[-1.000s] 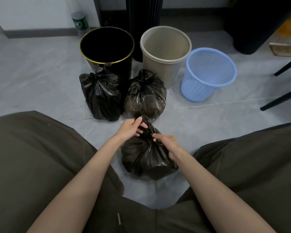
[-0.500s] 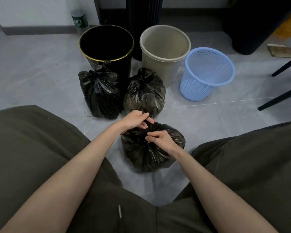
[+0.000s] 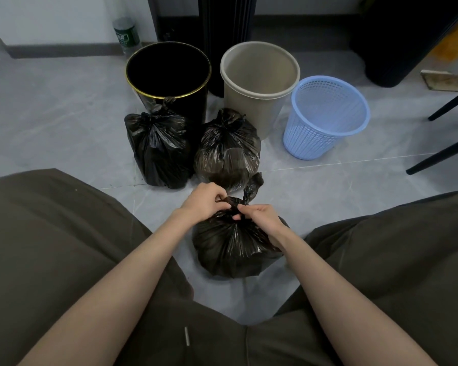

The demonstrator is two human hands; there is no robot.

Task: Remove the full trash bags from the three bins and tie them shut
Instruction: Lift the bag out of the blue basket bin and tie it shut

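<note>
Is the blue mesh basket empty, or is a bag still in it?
Empty. The blue basket shows only bare mesh walls and bottom inside, with no bag or liner.

Indoor room, home or office unclear: grey tiled floor [image 3: 50, 114], skirting [image 3: 64, 50], black bin [image 3: 193, 107], beige bin [image 3: 251, 112], blue basket [image 3: 315, 138], chair legs [image 3: 439, 154].

On the floor [image 3: 64, 122], the left hand [image 3: 205, 200] and right hand [image 3: 259, 216] pinch the twisted neck of the nearest trash bag [image 3: 230, 249], with two tied bags [image 3: 158, 149] and three bins [image 3: 259, 75] beyond it.
</note>
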